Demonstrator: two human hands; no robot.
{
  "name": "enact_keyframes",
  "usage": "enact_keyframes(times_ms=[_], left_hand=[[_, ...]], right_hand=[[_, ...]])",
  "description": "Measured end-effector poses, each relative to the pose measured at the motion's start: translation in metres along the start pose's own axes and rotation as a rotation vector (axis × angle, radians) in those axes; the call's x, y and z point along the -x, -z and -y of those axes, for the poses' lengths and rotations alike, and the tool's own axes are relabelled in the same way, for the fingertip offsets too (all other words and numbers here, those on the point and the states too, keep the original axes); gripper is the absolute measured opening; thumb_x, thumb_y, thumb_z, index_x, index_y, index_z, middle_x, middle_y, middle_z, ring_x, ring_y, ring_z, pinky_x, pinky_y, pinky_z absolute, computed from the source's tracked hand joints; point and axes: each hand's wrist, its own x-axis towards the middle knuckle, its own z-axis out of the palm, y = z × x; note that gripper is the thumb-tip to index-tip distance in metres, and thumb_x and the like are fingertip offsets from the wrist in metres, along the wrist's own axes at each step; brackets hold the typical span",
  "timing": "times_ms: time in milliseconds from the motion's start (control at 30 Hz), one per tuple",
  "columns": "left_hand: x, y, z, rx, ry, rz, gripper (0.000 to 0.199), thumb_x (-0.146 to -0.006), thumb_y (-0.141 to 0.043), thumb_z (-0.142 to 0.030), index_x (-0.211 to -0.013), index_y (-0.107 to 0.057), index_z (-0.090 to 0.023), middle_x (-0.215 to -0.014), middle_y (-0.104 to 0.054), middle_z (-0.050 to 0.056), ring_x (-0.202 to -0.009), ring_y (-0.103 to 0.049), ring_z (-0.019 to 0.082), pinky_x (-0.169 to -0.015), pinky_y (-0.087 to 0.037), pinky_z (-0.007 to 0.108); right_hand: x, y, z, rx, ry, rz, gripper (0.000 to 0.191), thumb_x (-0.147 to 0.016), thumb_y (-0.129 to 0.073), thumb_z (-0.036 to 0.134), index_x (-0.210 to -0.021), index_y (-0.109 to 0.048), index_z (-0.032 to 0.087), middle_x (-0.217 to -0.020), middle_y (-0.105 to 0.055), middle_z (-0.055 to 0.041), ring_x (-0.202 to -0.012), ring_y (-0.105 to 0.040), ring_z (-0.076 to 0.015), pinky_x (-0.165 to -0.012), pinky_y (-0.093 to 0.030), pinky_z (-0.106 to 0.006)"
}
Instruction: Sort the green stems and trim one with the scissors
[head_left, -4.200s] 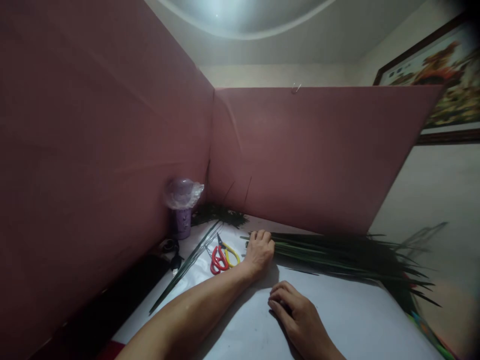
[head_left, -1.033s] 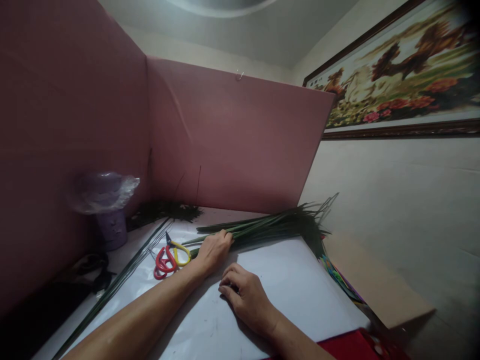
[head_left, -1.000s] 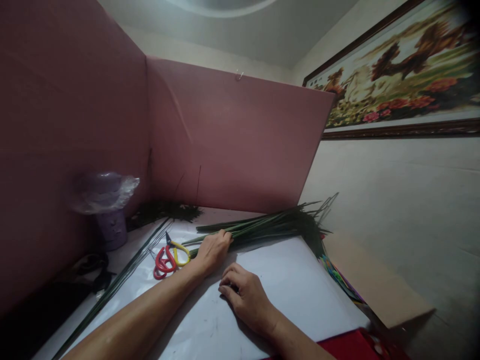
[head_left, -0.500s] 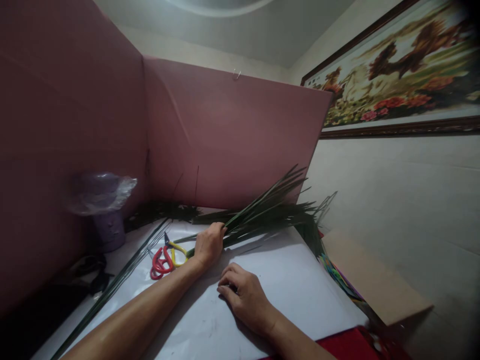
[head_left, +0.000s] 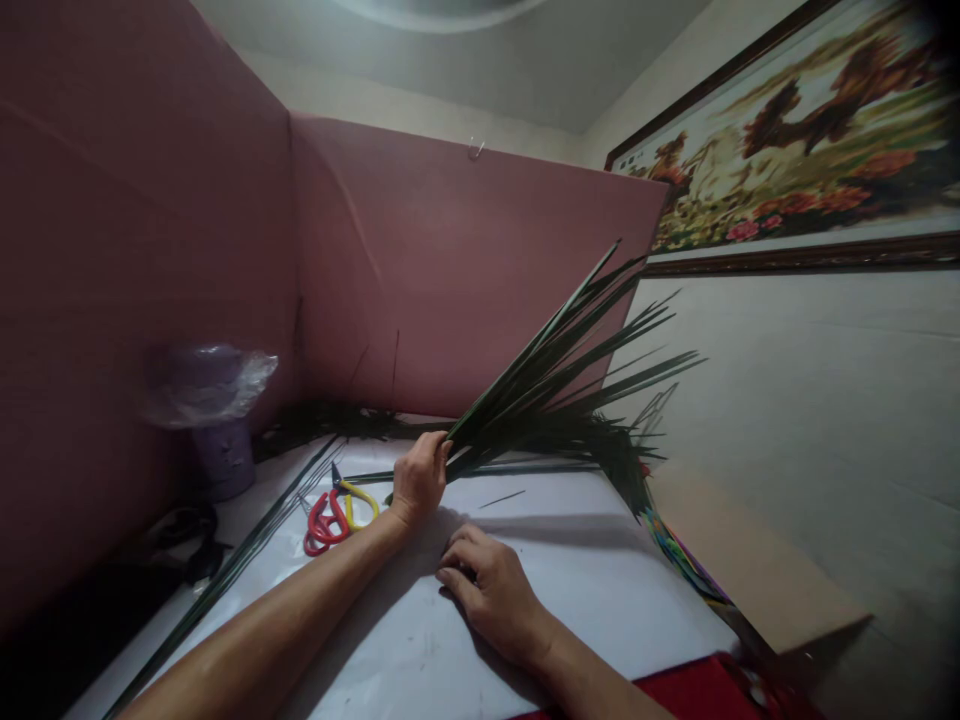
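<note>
My left hand (head_left: 420, 478) is closed around the lower part of a bundle of long, narrow dark green leaves (head_left: 517, 410). The leaves fan up and to the right, their tips in front of the pink panel. Nearer to me, my right hand (head_left: 491, 590) rests on the white tabletop (head_left: 600, 580). Its fingers are loosely bent, with a gap between them and the thumb, and nothing shows in them. Left of my left hand lie red-handled scissors (head_left: 328, 525) and yellow-handled cutters (head_left: 361, 505). A thin green piece (head_left: 502, 498) lies on the table beyond my right hand.
Pink panels (head_left: 465, 270) stand behind and to the left. A purple container (head_left: 223, 455) with clear plastic is at the left. Long green stems (head_left: 247, 550) run along the table's left side. A brown board (head_left: 765, 560) is at the right, and red cloth (head_left: 690, 690) lies near me.
My left hand has lifted the leaves; their tips are higher and spread wider. The thin piece on the table shows more fully. My right hand has stayed in place.
</note>
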Motion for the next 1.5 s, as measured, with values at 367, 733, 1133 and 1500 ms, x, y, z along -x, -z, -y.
enact_keyframes(times_ms=[367, 733, 1133, 1500], left_hand=[[-0.023, 0.023, -0.071, 0.521, 0.28, -0.037, 0.025, -0.089, -0.042, -0.034, -0.084, -0.059, -0.016, -0.075, -0.063, 0.002, -0.069, -0.055, 0.013, -0.066, -0.041, 0.024], [0.057, 0.04, -0.082, 0.858, 0.625, 0.033, 0.028, -0.076, -0.058, -0.042, -0.085, -0.058, -0.015, -0.079, -0.063, 0.003, -0.076, -0.058, 0.016, -0.072, -0.045, 0.027], [0.069, 0.051, -0.074, 1.132, 0.779, 0.133, 0.017, -0.062, -0.063, -0.023, -0.074, -0.056, -0.013, -0.067, -0.057, 0.0, -0.063, -0.051, 0.012, -0.059, -0.042, 0.023], [0.074, 0.051, -0.071, 1.261, 0.873, 0.148, 0.02, -0.053, -0.061, -0.014, -0.071, -0.054, -0.014, -0.058, -0.054, -0.003, -0.054, -0.049, 0.01, -0.053, -0.04, 0.021]], right_hand=[[-0.006, 0.003, -0.009, -0.313, -0.13, -0.38, 0.032, -0.093, -0.038, 0.041, -0.085, -0.059, 0.018, -0.07, -0.057, -0.0017, -0.058, -0.049, -0.0127, -0.054, -0.04, -0.025], [-0.002, 0.001, -0.008, -0.578, -0.112, -0.412, 0.036, -0.084, -0.052, 0.052, -0.1, -0.056, 0.019, -0.063, -0.051, 0.0023, -0.052, -0.043, -0.0108, -0.048, -0.038, -0.023], [0.001, -0.006, -0.001, -0.63, -0.151, -0.319, 0.024, -0.082, -0.058, 0.043, -0.08, -0.056, 0.019, -0.066, -0.052, 0.0022, -0.059, -0.045, -0.011, -0.052, -0.038, -0.021], [0.002, -0.002, -0.003, -0.64, -0.184, -0.316, 0.03, -0.079, -0.063, 0.043, -0.069, -0.045, 0.021, -0.058, -0.042, 0.0067, -0.052, -0.04, -0.0089, -0.046, -0.035, -0.019]])
